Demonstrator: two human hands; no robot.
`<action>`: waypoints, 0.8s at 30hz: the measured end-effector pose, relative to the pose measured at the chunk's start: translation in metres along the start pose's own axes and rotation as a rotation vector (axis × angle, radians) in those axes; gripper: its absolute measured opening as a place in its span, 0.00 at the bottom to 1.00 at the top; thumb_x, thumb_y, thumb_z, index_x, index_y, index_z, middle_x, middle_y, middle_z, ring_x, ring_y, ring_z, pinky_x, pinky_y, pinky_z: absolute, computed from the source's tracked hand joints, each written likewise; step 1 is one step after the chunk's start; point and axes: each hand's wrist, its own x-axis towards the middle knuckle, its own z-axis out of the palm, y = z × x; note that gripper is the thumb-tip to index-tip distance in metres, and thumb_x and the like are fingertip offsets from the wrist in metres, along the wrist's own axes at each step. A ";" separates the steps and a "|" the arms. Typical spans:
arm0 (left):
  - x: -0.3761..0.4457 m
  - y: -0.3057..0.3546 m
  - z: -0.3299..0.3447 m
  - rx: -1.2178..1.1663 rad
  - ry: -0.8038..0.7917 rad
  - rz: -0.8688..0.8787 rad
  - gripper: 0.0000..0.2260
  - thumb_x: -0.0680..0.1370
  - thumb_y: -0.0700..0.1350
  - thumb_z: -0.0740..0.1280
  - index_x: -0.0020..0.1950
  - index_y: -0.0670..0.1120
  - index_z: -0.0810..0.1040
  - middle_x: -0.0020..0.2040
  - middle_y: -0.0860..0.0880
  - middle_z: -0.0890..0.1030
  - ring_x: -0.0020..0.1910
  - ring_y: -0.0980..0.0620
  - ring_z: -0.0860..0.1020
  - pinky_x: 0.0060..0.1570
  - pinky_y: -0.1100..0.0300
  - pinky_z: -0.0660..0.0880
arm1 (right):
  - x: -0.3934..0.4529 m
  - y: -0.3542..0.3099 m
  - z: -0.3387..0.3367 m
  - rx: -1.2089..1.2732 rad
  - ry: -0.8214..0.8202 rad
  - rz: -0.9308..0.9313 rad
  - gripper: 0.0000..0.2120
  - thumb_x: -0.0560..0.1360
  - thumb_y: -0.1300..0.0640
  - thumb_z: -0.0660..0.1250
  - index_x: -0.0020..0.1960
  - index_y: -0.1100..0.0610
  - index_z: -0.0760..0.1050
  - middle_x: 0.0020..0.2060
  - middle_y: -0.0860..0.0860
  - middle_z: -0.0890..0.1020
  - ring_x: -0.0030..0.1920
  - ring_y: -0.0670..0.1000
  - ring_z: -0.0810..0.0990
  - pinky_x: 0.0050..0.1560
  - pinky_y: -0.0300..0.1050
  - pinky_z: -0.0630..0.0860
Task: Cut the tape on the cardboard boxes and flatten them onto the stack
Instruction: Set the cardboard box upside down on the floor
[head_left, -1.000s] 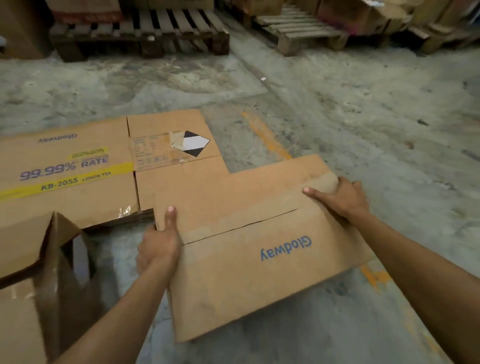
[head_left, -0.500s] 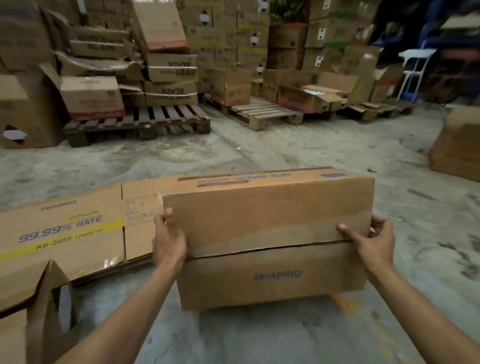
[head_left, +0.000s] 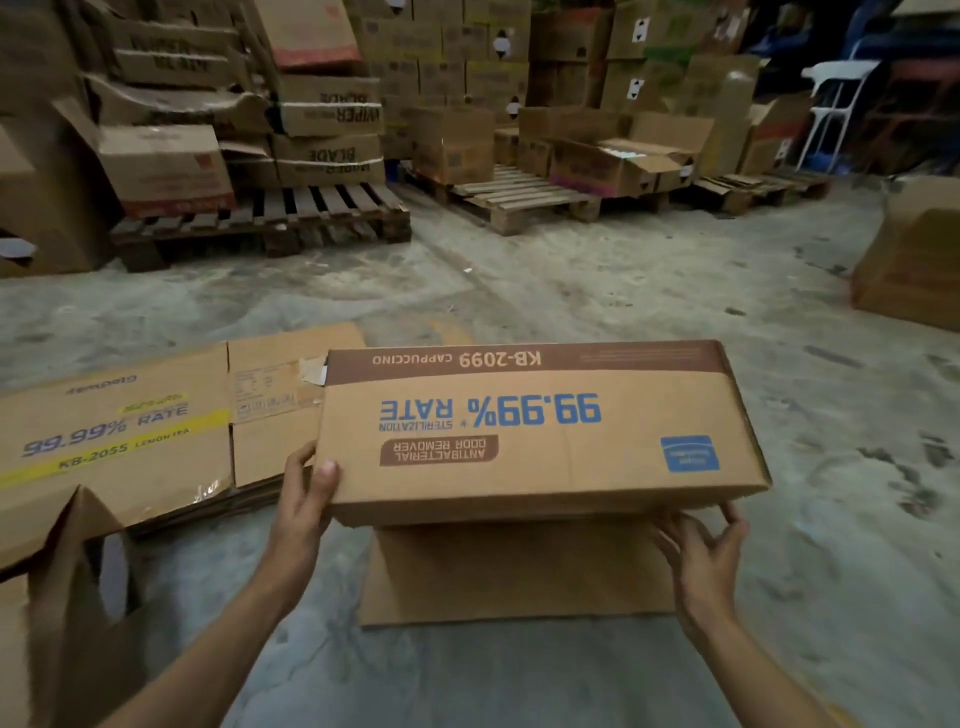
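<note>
Right, the brown cardboard box with blue "99.99% RATE" print (head_left: 540, 436) sits held up between both hands over the concrete floor (head_left: 571, 291), long axis left-right, a loose flap hanging below it. The flat stack of yellow-striped cardboard (head_left: 130, 431) lies on the floor to the left, just beyond the left hand (head_left: 306, 493), so that hand is nearer. Left hand grips the box's near-left corner, thumb on top. Right hand (head_left: 698, 545) is under the near-right edge, fingers curled up against it; contact there is partly hidden. Tape and box underside not visible. Another cardboard piece at lower left is cut off by the frame.
</note>
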 end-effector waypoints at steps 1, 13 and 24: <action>-0.004 -0.002 -0.005 0.072 -0.031 0.036 0.25 0.75 0.63 0.64 0.69 0.55 0.67 0.63 0.55 0.76 0.65 0.51 0.74 0.60 0.51 0.74 | -0.004 -0.004 -0.001 0.185 -0.029 0.104 0.19 0.81 0.60 0.57 0.70 0.48 0.62 0.51 0.64 0.76 0.49 0.56 0.81 0.47 0.46 0.83; -0.057 -0.025 -0.006 0.275 -0.195 -0.018 0.48 0.54 0.70 0.77 0.69 0.73 0.56 0.68 0.58 0.72 0.65 0.55 0.74 0.62 0.50 0.72 | -0.038 0.014 -0.016 0.258 0.106 0.511 0.51 0.59 0.27 0.65 0.76 0.50 0.63 0.71 0.56 0.71 0.66 0.59 0.73 0.50 0.53 0.80; -0.056 -0.043 0.002 0.396 -0.208 -0.027 0.27 0.66 0.64 0.74 0.59 0.58 0.67 0.60 0.54 0.69 0.62 0.51 0.71 0.53 0.63 0.74 | -0.067 0.063 -0.007 -0.216 0.019 0.731 0.25 0.84 0.45 0.49 0.75 0.58 0.58 0.57 0.66 0.76 0.39 0.61 0.79 0.32 0.52 0.80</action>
